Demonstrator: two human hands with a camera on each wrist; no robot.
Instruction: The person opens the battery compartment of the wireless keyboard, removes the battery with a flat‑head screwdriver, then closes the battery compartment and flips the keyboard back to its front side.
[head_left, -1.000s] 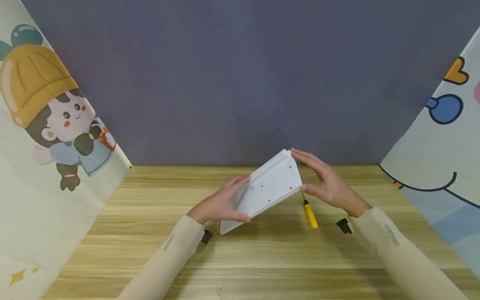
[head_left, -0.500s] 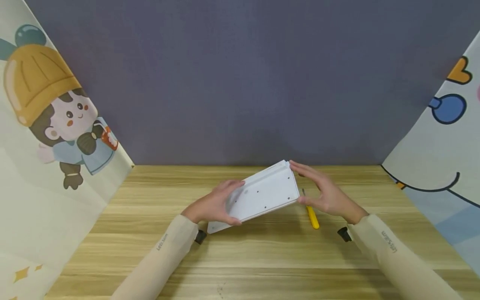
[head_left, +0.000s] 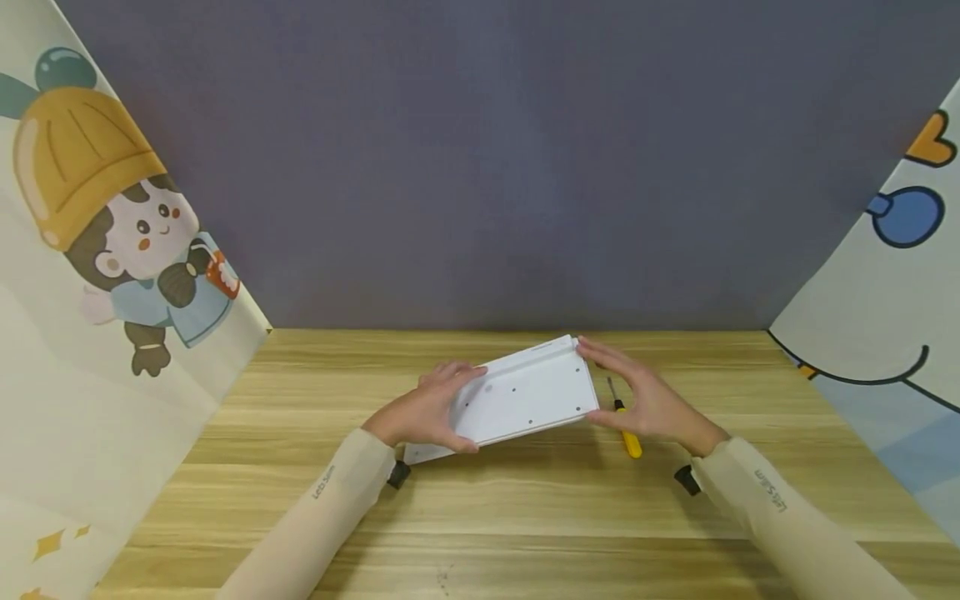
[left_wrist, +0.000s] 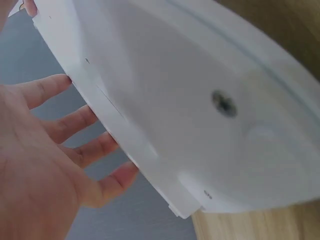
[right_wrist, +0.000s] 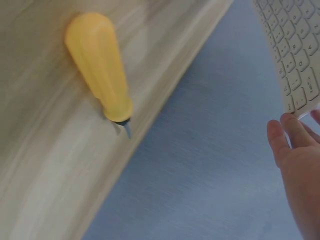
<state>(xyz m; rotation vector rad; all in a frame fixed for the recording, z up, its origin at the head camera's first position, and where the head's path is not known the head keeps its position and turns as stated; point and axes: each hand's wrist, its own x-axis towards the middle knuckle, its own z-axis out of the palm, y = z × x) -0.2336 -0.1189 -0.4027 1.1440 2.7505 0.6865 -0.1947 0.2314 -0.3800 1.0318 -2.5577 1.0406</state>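
A white keyboard (head_left: 540, 392) is held tilted above the table, its underside with several small screws turned toward the head view. My left hand (head_left: 427, 414) grips its left part, thumb at the near edge and fingers at the far edge. In the left wrist view, those fingertips touch the edge of the keyboard (left_wrist: 150, 100), where a dark cross-slot screw (left_wrist: 224, 103) shows. My right hand (head_left: 651, 404) holds the right end between thumb and fingers. Keys of the keyboard (right_wrist: 295, 50) appear in the right wrist view, above the right hand (right_wrist: 305, 170).
On the wooden table (head_left: 480, 542) lies a screwdriver (head_left: 632, 443) with a yellow handle, just right of the keyboard and below the right hand. A dark grey panel (head_left: 480, 167) stands behind the table, with cartoon-printed side panels left and right.
The keyboard has come down toward the table and levelled out, its right end dropping most. Both hands have kept hold and moved with it. The screwdriver has stayed put.
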